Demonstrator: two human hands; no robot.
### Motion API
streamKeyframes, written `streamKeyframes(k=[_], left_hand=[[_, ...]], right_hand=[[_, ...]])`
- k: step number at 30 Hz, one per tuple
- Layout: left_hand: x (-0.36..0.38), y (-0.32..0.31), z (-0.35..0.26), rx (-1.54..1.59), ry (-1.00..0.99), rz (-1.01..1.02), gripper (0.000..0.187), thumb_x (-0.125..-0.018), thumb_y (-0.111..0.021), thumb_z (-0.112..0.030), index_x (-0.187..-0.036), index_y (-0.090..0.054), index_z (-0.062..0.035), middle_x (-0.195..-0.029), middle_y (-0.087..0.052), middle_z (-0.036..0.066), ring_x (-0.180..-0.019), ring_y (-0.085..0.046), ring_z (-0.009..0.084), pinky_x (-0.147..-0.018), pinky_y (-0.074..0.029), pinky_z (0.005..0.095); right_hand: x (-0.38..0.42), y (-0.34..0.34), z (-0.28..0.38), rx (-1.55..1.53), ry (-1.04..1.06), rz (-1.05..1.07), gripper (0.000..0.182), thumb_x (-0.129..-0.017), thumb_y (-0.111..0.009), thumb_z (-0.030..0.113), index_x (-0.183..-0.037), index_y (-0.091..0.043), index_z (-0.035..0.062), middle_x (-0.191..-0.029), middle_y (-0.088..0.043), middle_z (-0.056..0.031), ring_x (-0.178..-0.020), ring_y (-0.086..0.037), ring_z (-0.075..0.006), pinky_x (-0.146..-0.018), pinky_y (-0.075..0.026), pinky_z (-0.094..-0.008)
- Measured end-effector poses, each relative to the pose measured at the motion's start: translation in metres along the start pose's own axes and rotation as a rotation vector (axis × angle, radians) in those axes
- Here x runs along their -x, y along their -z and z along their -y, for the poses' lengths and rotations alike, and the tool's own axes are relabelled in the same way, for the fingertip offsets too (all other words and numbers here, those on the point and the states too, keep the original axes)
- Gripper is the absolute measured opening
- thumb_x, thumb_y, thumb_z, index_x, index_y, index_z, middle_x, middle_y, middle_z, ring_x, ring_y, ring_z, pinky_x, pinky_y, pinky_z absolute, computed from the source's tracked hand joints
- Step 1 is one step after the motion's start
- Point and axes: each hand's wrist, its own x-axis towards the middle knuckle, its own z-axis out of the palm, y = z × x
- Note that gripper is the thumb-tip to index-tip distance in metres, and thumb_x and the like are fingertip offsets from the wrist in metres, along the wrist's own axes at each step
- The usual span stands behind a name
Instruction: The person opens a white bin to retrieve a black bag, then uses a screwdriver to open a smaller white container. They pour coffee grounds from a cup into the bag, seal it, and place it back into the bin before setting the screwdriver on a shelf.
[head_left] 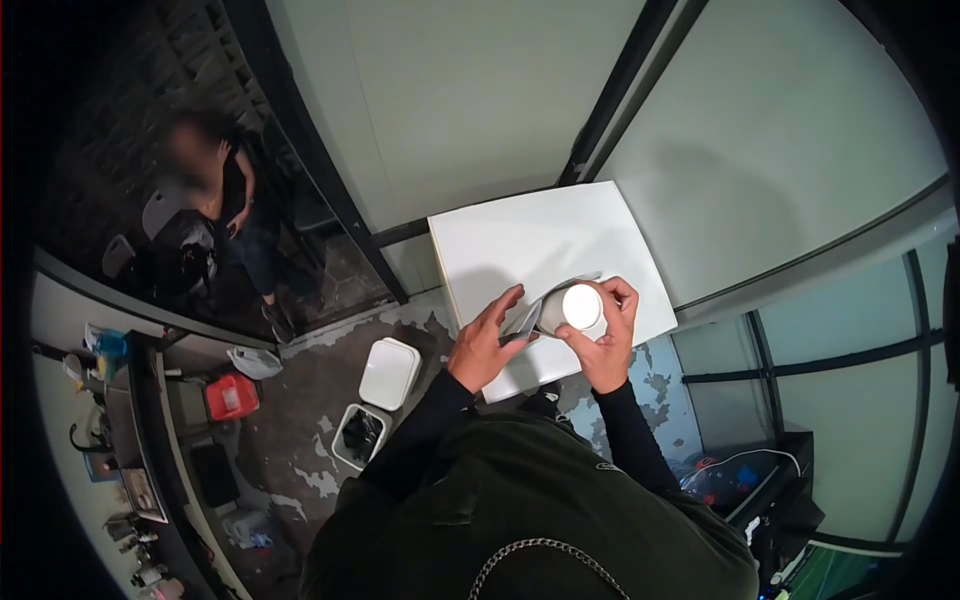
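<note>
A white-capped bottle (582, 307) stands over the white tabletop, its cap toward me. My right hand (610, 340) wraps round its side, thumb near the cap's lower edge and fingers curled at the far right. Along the bottle's left side runs a thin greyish, shiny sheet or pouch (540, 308), its long edge reaching up behind the cap. My left hand (483, 343) is at the left end of this sheet, fingers stretched out and thumb apart, the thumb tip right at the sheet's lower end. The bottle's lower body is mostly hidden.
The white table (500, 240) stands against panelled walls. On the worn floor to the left are a white lid (389, 373), a bin with a black liner (361, 436) and a red container (232, 397). A person (240, 190) sits beyond the doorway. A cluttered shelf (150, 480) lines the left.
</note>
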Motion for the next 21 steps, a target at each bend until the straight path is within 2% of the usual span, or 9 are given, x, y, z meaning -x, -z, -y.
streamKeyframes(k=[1, 3, 5, 7, 9, 11, 14, 19, 21], left_hand=[[0.0, 0.001, 0.0, 0.001, 0.005, 0.01, 0.076, -0.083, -0.078, -0.016, -0.147, -0.038, -0.0097, -0.136, -0.057, 0.017, -0.124, -0.058, 0.032, -0.1, -0.049, 0.0412], [-0.001, -0.002, 0.003, -0.023, 0.013, 0.004, 0.074, -0.084, -0.078, -0.018, -0.146, -0.039, -0.0092, -0.133, -0.059, 0.017, -0.121, -0.06, 0.0316, -0.098, -0.05, 0.0407], [0.0, -0.007, 0.009, 0.007, -0.002, -0.012, 0.073, -0.085, -0.077, -0.019, -0.146, -0.039, -0.0094, -0.13, -0.061, 0.017, -0.117, -0.062, 0.0307, -0.096, -0.051, 0.0398], [-0.001, -0.016, 0.009, 0.033, 0.007, -0.051, 0.07, -0.086, -0.076, -0.02, -0.145, -0.041, -0.0069, -0.128, -0.062, 0.018, -0.115, -0.063, 0.031, -0.095, -0.052, 0.0392], [-0.001, -0.021, 0.01, 0.052, 0.121, -0.056, 0.067, -0.086, -0.077, -0.019, -0.142, -0.045, -0.0025, -0.129, -0.062, 0.021, -0.117, -0.063, 0.0317, -0.095, -0.052, 0.039], [-0.005, -0.032, 0.011, 0.094, 0.189, -0.068, 0.063, -0.089, -0.074, -0.023, -0.141, -0.046, -0.0006, -0.131, -0.06, 0.021, -0.116, -0.063, 0.0325, -0.097, -0.051, 0.0375], [-0.003, -0.032, 0.001, 0.023, 0.023, -0.143, 0.075, -0.09, -0.073, -0.028, -0.148, -0.034, -0.0023, -0.14, -0.052, 0.022, -0.125, -0.056, 0.0345, -0.1, -0.048, 0.0406], [-0.01, -0.038, -0.046, 0.023, -0.021, -0.352, 0.076, -0.09, -0.071, -0.032, -0.149, -0.032, -0.0042, -0.14, -0.05, 0.023, -0.122, -0.058, 0.0389, -0.099, -0.049, 0.0438], [-0.013, -0.049, -0.057, 0.047, 0.005, -0.348, 0.074, -0.093, -0.068, -0.026, -0.15, -0.029, -0.0015, -0.146, -0.047, 0.02, -0.13, -0.052, 0.0333, -0.106, -0.045, 0.044]], right_hand=[[-0.001, 0.001, -0.003, 0.0, -0.001, 0.016, 0.058, -0.07, -0.087, 0.02, -0.121, -0.064, 0.0054, -0.127, -0.045, -0.0116, -0.11, -0.046, -0.0249, -0.098, -0.04, -0.0377], [-0.006, 0.003, -0.011, -0.212, -0.23, 0.005, 0.056, -0.07, -0.085, 0.017, -0.12, -0.064, 0.0039, -0.117, -0.05, -0.009, -0.105, -0.049, -0.0232, -0.094, -0.041, -0.0335], [-0.013, 0.004, -0.011, -0.242, -0.233, -0.025, 0.055, -0.07, -0.084, 0.014, -0.12, -0.064, 0.0026, -0.111, -0.053, -0.0082, -0.103, -0.05, -0.0224, -0.092, -0.042, -0.0318], [-0.025, 0.004, -0.013, -0.089, -0.053, 0.002, 0.058, -0.067, -0.086, 0.014, -0.12, -0.065, 0.0028, -0.112, -0.05, -0.0092, -0.103, -0.05, -0.0236, -0.092, -0.042, -0.033], [-0.033, 0.008, -0.008, -0.006, 0.06, 0.113, 0.067, -0.062, -0.091, 0.023, -0.121, -0.066, 0.0051, -0.116, -0.045, -0.0106, -0.107, -0.049, -0.0269, -0.095, -0.042, -0.037], [-0.039, 0.004, -0.015, 0.005, 0.081, 0.148, 0.065, -0.062, -0.091, 0.027, -0.119, -0.067, 0.0079, -0.12, -0.044, -0.0119, -0.113, -0.046, -0.0295, -0.098, -0.04, -0.04], [-0.045, 0.006, -0.021, 0.108, 0.189, 0.223, 0.064, -0.061, -0.092, 0.029, -0.118, -0.067, 0.0118, -0.132, -0.041, -0.0151, -0.122, -0.039, -0.0341, -0.102, -0.036, -0.0445], [-0.049, 0.011, -0.052, -0.193, 0.266, 0.368, 0.062, -0.066, -0.089, 0.018, -0.12, -0.058, 0.0086, -0.143, -0.035, -0.0206, -0.129, -0.041, -0.0401, -0.104, -0.037, -0.0483], [-0.053, 0.018, -0.065, -0.233, 0.363, 0.412, 0.063, -0.066, -0.088, 0.014, -0.119, -0.054, 0.0083, -0.147, -0.031, -0.0227, -0.131, -0.041, -0.0429, -0.103, -0.04, -0.0495]])
